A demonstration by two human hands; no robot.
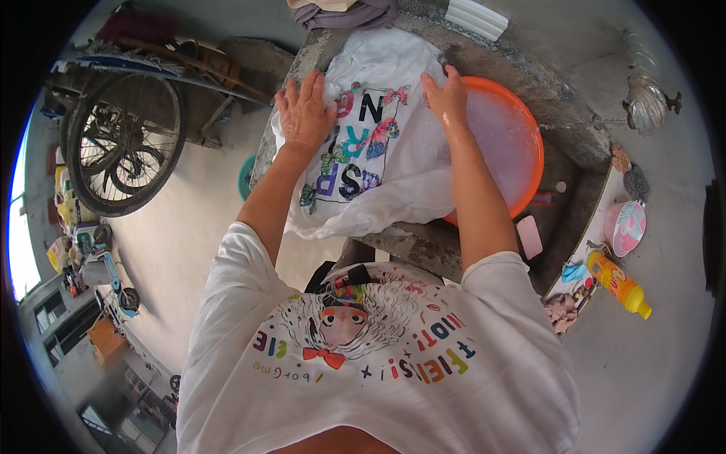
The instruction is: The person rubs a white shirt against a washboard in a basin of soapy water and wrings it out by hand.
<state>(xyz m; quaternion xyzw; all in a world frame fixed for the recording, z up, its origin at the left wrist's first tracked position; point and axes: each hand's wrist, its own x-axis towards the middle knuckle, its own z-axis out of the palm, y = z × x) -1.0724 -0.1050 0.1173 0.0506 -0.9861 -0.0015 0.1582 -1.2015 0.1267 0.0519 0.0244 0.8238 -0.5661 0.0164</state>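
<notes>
A wet white T-shirt [412,147] with coloured letters and butterfly prints lies spread over a grey stone washing slab [435,246]. My left hand [306,110] rests flat on its left side with the fingers spread. At the shirt's upper right edge, my right hand [448,98] has its fingers curled on the fabric, the thumb towards the print; some fingertips are hidden. Beside that hand stands an orange basin [535,144] of cloudy, sudsy water, partly behind my right forearm. The lower hem of the shirt droops over the near edge of the slab.
A tap wrapped in clear plastic [646,98] runs a thin stream towards the basin. A pink soap-like bar [529,236], a yellow bottle [616,284] and a pink bowl [626,227] sit at the right. Folded clothes [344,15] lie beyond; a wheeled cart [125,144] stands left.
</notes>
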